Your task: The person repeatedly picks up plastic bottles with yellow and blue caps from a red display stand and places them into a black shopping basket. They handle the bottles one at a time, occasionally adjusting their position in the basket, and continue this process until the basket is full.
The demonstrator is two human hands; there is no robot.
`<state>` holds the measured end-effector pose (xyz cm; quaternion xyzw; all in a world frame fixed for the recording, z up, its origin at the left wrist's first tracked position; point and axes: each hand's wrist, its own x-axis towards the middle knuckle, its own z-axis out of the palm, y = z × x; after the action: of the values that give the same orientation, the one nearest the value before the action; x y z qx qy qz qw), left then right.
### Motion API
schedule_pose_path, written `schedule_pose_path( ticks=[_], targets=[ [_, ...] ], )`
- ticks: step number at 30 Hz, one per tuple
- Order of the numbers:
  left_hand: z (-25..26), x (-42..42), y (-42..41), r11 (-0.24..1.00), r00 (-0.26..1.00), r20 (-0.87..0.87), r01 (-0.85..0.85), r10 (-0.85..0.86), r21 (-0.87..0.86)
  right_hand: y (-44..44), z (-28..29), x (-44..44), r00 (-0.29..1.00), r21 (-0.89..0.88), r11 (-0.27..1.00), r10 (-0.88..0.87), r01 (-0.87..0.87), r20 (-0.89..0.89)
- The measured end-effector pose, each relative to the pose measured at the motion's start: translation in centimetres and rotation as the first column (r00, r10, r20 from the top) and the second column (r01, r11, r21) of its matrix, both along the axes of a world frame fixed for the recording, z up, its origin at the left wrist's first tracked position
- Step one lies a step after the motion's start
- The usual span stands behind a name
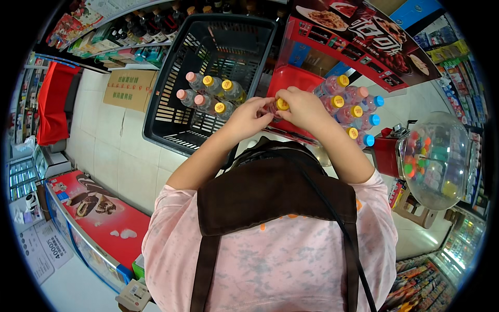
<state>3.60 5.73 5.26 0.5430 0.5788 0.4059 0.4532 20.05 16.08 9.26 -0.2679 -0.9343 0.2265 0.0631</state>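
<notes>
A clear plastic bottle with a yellow cap [282, 104] stands between my hands at the near side of a red display shelf [290, 80]. My right hand [305, 108] grips it around the cap and neck. From the other side, the fingers and thumb of my left hand [249, 117] curl about its body, which is mostly hidden. Right of my hands, several bottles with yellow, pink and blue caps [351, 111] are grouped upright on the shelf. A black plastic basket [154, 124] on the left holds several more bottles [212, 93] with pink and yellow caps.
A red printed sign panel [362, 43] rises behind the shelf. To the right is a clear globe with coloured balls [434, 160]. A cardboard box [128, 89] rests on the tiled floor [113, 136] beyond the basket. At lower left stands a red-topped freezer [105, 218].
</notes>
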Motion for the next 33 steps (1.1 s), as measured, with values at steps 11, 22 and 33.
schedule_pose_path(
  ticks=[11, 22, 33],
  targets=[
    [2.1, 0.1, 1.7, 0.991, 0.963, -0.257, 0.102, -0.077, 0.086, 2.8, 3.5, 7.3, 0.945, 0.132, 0.951, -0.248, 0.279, -0.213],
    [5.0, 5.1, 9.2, 0.926, 0.851, -0.408, 0.375, -0.331, 0.031, 3.6, 0.1, 10.5, 0.938, 0.261, 0.902, -0.345, 0.344, -0.045],
    [4.4, 7.7, 11.0, 0.893, 0.699, -0.604, 0.447, -0.383, -0.049, 3.3, -1.0, 9.3, 0.938, 0.317, 0.883, -0.323, 0.346, -0.123]
  ],
)
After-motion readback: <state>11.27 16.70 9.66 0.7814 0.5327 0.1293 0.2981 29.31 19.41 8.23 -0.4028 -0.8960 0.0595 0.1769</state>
